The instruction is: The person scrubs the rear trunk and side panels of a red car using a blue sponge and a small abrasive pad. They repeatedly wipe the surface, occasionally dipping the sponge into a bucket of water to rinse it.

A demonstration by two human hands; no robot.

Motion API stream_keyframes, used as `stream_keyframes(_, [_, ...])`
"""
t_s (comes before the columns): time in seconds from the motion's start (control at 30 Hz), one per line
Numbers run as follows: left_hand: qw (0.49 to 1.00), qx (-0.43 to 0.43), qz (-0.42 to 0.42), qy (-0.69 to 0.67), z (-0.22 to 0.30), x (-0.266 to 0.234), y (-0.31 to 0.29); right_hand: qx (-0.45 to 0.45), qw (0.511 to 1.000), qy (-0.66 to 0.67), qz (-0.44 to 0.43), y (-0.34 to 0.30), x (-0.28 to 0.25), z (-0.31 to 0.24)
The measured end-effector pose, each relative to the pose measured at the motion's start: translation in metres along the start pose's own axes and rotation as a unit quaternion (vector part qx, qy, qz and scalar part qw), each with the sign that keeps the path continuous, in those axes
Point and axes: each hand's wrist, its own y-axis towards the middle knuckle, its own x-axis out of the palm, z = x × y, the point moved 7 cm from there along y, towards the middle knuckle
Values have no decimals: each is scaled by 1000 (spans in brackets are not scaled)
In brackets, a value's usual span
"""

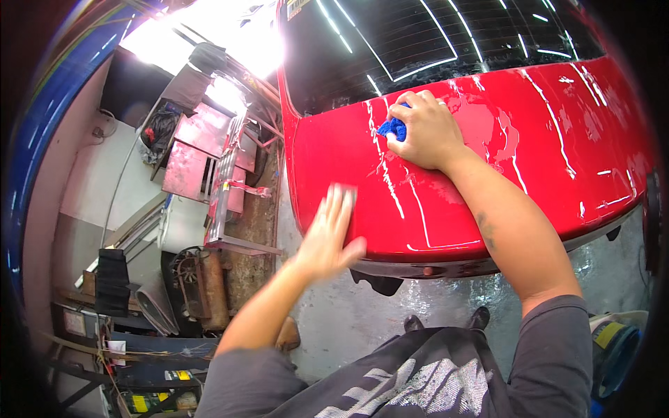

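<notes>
The right hand (428, 132) grasps a crumpled bright-blue cloth (395, 127) on the glossy red car panel (333, 150), near the dark glass rear window (418, 45). The left hand (324, 240), fingers extended, blurs at the panel's left side; I cannot tell its grip. Flattened cloth and even pressure would likely suit.

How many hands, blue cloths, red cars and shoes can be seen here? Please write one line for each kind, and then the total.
Hands: 2 (left hand, right hand)
Blue cloth: 1
Red car: 1
Shoes: 2 (left shoe, right shoe)
Total: 6
</notes>
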Motion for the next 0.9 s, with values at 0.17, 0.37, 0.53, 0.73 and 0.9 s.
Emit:
stream_keyframes(0.17, [993, 50, -104, 17, 25, 13, -37, -11, 1000, -14, 22, -13, 9, 5])
stream_keyframes(0.37, [990, -102, 80, 61, -74, -34, 178, 16, 998, -34, 56, -3, -2, -15])
stream_keyframes(0.53, [999, 34, 19, 2, 32, 0, 63, 43, 984, -166, 49, -20, -35, 57])
stream_keyframes(0.73, [997, 48, -59, -9, 48, 13, -35, 4, 985, -125, -122, -62, -72, 66])
stream_keyframes(0.9, [995, -57, 58, 52, -20, -31, 187, -40, 996, -85, 3, -60, -78, 61])
